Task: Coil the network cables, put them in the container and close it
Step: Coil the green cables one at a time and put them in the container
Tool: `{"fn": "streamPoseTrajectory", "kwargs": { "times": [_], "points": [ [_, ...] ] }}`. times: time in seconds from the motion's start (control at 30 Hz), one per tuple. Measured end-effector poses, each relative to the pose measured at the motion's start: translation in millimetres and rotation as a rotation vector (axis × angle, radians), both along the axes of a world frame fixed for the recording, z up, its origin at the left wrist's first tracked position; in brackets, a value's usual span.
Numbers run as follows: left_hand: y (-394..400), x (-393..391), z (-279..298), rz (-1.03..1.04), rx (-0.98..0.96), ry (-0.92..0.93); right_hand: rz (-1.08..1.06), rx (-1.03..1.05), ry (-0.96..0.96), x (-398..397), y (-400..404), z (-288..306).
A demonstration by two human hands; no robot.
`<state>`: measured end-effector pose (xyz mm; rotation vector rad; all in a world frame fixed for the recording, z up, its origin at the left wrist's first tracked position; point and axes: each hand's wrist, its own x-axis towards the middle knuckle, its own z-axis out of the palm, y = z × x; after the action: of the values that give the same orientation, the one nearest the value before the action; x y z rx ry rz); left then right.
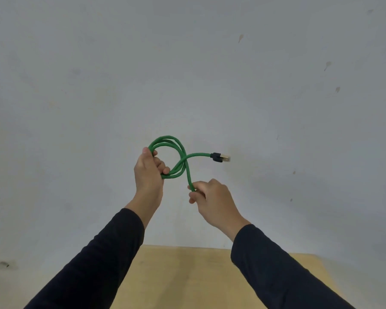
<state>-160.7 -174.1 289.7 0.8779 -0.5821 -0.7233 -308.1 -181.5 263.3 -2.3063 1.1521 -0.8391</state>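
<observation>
A green network cable point(180, 150) hangs in the air in front of a pale wall, wound into a small coil of a few loops. My left hand point(148, 172) grips the left side of that coil. One strand runs down from the coil into my right hand point(210, 197), which pinches it between thumb and fingers. The other free end sticks out to the right and carries a black plug with a metal tip point(220, 157). No container is in view.
A light wooden table point(183, 277) lies below my forearms, its far edge against the wall. The wall point(187, 74) is greyish white with a few small stains on the right. Both sleeves are black.
</observation>
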Motion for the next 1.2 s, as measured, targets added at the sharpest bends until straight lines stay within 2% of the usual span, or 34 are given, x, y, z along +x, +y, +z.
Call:
{"fn": "streamPoseTrajectory", "kwargs": {
  "times": [0.1, 0.2, 0.3, 0.4, 0.47, 0.53, 0.67, 0.83, 1.0, 1.13, 1.2],
  "points": [
    [4, -1, -10, 0.087, 0.051, -0.338, 0.087, 0.167, -0.132, 1, 11, 11],
    [9, -3, -17, 0.046, 0.048, -0.53, 0.17, 0.266, -0.281, 0, 19, 21],
    [14, -5, -24, -0.012, 0.038, -0.604, 0.21, 0.374, -0.452, 0, 15, 31],
    [17, -5, -28, -0.075, 0.052, -0.658, 0.344, 0.483, -0.584, -6, 10, 39],
    [19, -5, -28, -0.13, 0.037, -0.655, 0.362, 0.438, -0.587, -9, 8, 41],
    [20, -5, -27, -0.175, 0.024, -0.632, 0.281, 0.348, -0.592, -9, 4, 40],
    [23, -3, -28, -0.237, 0.038, -0.63, 0.05, 0.185, -0.489, -13, -5, 41],
    [25, -3, -30, -0.289, 0.062, -0.723, 0.026, 0.046, -0.416, -16, -5, 45],
    [26, 0, -31, -0.318, 0.07, -0.709, -0.12, -0.33, -0.114, -18, -15, 38],
    [28, 1, -27, -0.35, 0.05, -0.732, -0.203, -0.385, 0.182, -17, -23, 34],
    [28, 0, -23, -0.367, 0.027, -0.784, -0.172, -0.415, 0.278, -14, -23, 34]
  ]
}}
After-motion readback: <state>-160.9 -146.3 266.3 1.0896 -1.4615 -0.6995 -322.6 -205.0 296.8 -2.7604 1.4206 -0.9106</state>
